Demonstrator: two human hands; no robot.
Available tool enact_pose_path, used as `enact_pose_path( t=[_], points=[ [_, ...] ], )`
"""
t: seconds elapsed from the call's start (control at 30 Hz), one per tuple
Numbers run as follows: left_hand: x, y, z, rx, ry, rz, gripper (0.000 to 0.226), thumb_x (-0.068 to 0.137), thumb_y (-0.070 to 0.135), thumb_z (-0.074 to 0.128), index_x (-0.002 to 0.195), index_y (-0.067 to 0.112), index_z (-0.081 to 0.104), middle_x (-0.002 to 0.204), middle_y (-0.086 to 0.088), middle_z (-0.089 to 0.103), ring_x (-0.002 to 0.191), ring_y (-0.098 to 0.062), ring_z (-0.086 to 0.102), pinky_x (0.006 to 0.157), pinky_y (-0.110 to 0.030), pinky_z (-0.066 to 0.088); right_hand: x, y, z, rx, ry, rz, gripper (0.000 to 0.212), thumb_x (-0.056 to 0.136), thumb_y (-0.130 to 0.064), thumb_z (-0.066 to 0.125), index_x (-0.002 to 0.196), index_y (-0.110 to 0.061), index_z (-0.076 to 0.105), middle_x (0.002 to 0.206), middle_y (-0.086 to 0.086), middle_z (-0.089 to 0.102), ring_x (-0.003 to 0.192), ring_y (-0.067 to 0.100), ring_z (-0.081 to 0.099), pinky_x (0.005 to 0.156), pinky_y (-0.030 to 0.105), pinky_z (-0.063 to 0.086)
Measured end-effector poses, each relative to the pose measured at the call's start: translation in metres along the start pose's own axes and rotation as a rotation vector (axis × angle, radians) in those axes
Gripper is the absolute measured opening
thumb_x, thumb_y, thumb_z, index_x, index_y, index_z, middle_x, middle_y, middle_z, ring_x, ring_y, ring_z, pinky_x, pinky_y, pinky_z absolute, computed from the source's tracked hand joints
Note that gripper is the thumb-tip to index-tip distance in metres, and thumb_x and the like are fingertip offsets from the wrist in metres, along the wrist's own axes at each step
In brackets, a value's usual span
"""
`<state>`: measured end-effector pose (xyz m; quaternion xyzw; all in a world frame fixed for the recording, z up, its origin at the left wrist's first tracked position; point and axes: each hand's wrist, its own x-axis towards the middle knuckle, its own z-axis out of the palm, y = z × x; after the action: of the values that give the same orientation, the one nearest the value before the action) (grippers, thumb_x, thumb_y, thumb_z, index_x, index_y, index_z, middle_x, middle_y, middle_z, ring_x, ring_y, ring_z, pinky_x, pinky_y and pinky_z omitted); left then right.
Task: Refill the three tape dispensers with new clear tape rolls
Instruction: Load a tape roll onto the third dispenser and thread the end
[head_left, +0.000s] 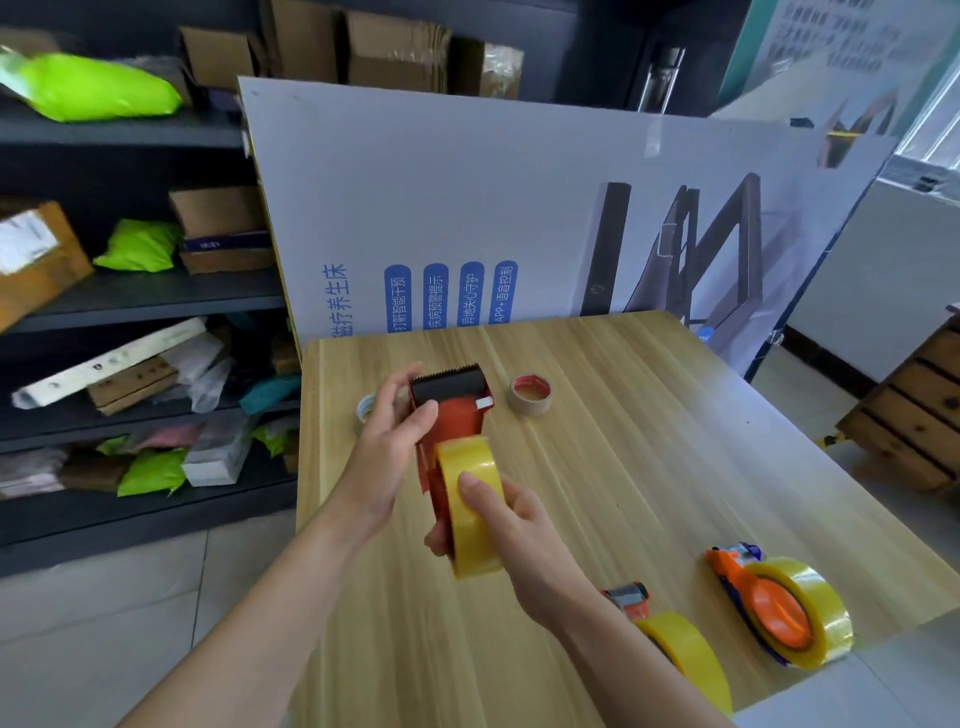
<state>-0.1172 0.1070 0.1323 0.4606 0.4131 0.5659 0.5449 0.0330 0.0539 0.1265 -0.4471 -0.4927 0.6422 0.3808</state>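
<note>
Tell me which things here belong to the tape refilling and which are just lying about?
Part of the job: red dispenser in the left hand; tape roll in the right hand; orange dispenser and half-hidden dispenser, both loaded.
Lying about: brown roll, pale roll, poster board, green bags, shelf boxes.

The dispenser (449, 415) I hold is above the table (649, 426), with a tape roll (470, 504) on its near end. Behind it, an empty roll (530, 396) lies to the right and a small roll (366, 408) to the left. Nearer me, on its right, lie a second dispenser (680, 649) and a third dispenser (779, 605).
</note>
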Motion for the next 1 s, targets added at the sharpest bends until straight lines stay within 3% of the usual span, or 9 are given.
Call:
enact_pose_path(
  t=[0.17, 0.33, 0.43, 0.53, 0.67, 0.7, 0.77, 0.9, 1.0],
  points=[
    [-0.01, 0.027, -0.001, 0.042, -0.099, 0.109, 0.034, 0.087, 0.026, 0.055, 0.119, 0.037, 0.056, 0.113, 0.006, 0.068, 0.105, -0.013, 0.065, 0.079, -0.022, 0.054, -0.002, -0.012, 0.012, 0.043, 0.011, -0.059, 0.048, 0.086, -0.035, 0.054, 0.112, 0.006, 0.057, 0.072, 0.013, 0.072, 0.065, 0.023, 0.068, 0.066, 0.031, 0.055],
    [-0.018, 0.038, -0.009, 0.032, -0.136, 0.159, 0.037, 0.087, 0.023, 0.057, 0.122, 0.034, 0.057, 0.119, 0.001, 0.066, 0.112, -0.019, 0.061, 0.089, -0.032, 0.053, -0.005, -0.017, 0.023, 0.017, 0.032, -0.11, 0.043, 0.083, -0.038, 0.056, 0.104, -0.001, 0.06, 0.067, 0.011, 0.069, 0.059, 0.021, 0.066, 0.062, 0.029, 0.054],
    [-0.024, 0.044, -0.011, 0.121, -0.114, 0.191, 0.05, 0.086, 0.029, 0.059, 0.132, 0.039, 0.045, 0.123, 0.013, 0.062, 0.113, -0.009, 0.06, 0.087, -0.024, 0.05, -0.005, -0.02, 0.029, -0.005, 0.056, -0.136, 0.038, 0.085, -0.04, 0.056, 0.096, -0.003, 0.061, 0.063, 0.01, 0.068, 0.056, 0.021, 0.065, 0.058, 0.029, 0.055],
    [-0.031, 0.047, -0.011, 0.328, -0.085, 0.28, 0.068, 0.083, 0.043, 0.062, 0.14, 0.052, 0.026, 0.143, 0.018, 0.039, 0.125, -0.004, 0.049, 0.095, -0.024, 0.048, -0.003, -0.024, 0.034, -0.038, 0.076, -0.152, 0.028, 0.092, -0.038, 0.058, 0.092, -0.01, 0.062, 0.064, 0.007, 0.069, 0.056, 0.019, 0.066, 0.056, 0.027, 0.055],
    [-0.039, 0.051, -0.012, 0.728, -0.066, 0.524, 0.045, 0.072, 0.067, 0.061, 0.114, 0.049, 0.057, 0.148, 0.021, 0.017, 0.139, 0.006, 0.015, 0.105, -0.006, 0.025, -0.003, -0.03, 0.035, -0.046, 0.096, -0.193, 0.02, 0.09, -0.039, 0.061, 0.09, -0.02, 0.066, 0.065, 0.008, 0.068, 0.056, 0.019, 0.066, 0.054, 0.027, 0.054],
    [-0.04, 0.052, -0.013, 0.764, -0.05, 0.547, 0.039, 0.072, 0.066, 0.062, 0.105, 0.044, 0.063, 0.149, 0.018, 0.019, 0.141, 0.003, 0.014, 0.108, -0.01, 0.022, -0.003, -0.031, 0.035, -0.042, 0.101, -0.203, 0.018, 0.09, -0.038, 0.061, 0.09, -0.02, 0.066, 0.065, 0.008, 0.068, 0.056, 0.019, 0.065, 0.053, 0.027, 0.054],
    [-0.039, 0.054, -0.012, 0.829, -0.005, 0.597, 0.026, 0.075, 0.056, 0.065, 0.091, 0.036, 0.067, 0.15, 0.01, 0.026, 0.142, -0.007, 0.018, 0.112, -0.024, 0.022, -0.004, -0.034, 0.035, -0.039, 0.118, -0.213, 0.019, 0.091, -0.037, 0.061, 0.089, -0.019, 0.066, 0.063, 0.007, 0.067, 0.055, 0.019, 0.065, 0.053, 0.028, 0.054],
    [-0.032, 0.059, -0.012, 0.974, 0.107, 0.705, 0.006, 0.08, 0.033, 0.07, 0.079, 0.028, 0.068, 0.14, 0.006, 0.042, 0.136, -0.008, 0.03, 0.109, -0.017, 0.018, -0.004, -0.034, 0.035, -0.048, 0.135, -0.219, 0.018, 0.093, -0.032, 0.061, 0.088, -0.015, 0.064, 0.063, 0.006, 0.066, 0.054, 0.021, 0.066, 0.053, 0.029, 0.054],
    [-0.029, 0.063, -0.009, 1.021, 0.133, 0.685, 0.008, 0.085, 0.031, 0.065, 0.08, 0.024, 0.065, 0.132, 0.004, 0.05, 0.127, -0.009, 0.04, 0.1, -0.014, 0.026, -0.005, -0.035, 0.034, -0.082, 0.137, -0.228, 0.013, 0.093, -0.026, 0.06, 0.09, -0.013, 0.062, 0.064, 0.008, 0.067, 0.054, 0.02, 0.066, 0.052, 0.026, 0.053]
  ],
)
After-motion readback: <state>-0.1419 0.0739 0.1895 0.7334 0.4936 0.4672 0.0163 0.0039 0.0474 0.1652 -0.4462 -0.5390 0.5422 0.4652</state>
